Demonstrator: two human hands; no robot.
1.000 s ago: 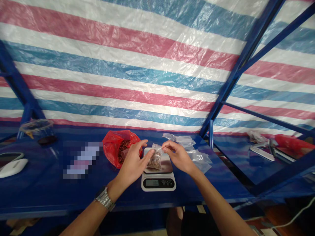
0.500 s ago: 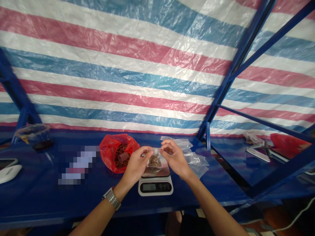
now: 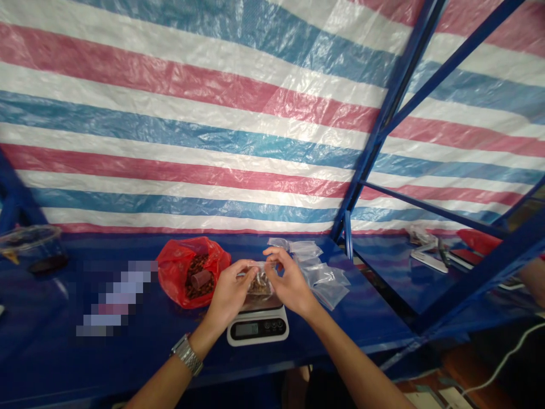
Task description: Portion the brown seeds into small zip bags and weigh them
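The bag (image 3: 260, 282) already holds brown bits (image 3: 257, 288); whether it's sealed I can't tell. More bits sit in the red sack (image 3: 172, 275), and flat bags (image 3: 332, 276) lie to the right. Fingers of the left hand (image 3: 232, 289) and right hand (image 3: 293, 285) pinch the bag's mouth over the scale (image 3: 258, 333), by the tabletop's (image 3: 128, 358) near edge. Its mouth points toward the far edge; it looks nearly square, with no clear long axis.

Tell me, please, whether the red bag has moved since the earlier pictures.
No, the red bag shows no clear shift against the scale; the whole view moved instead.
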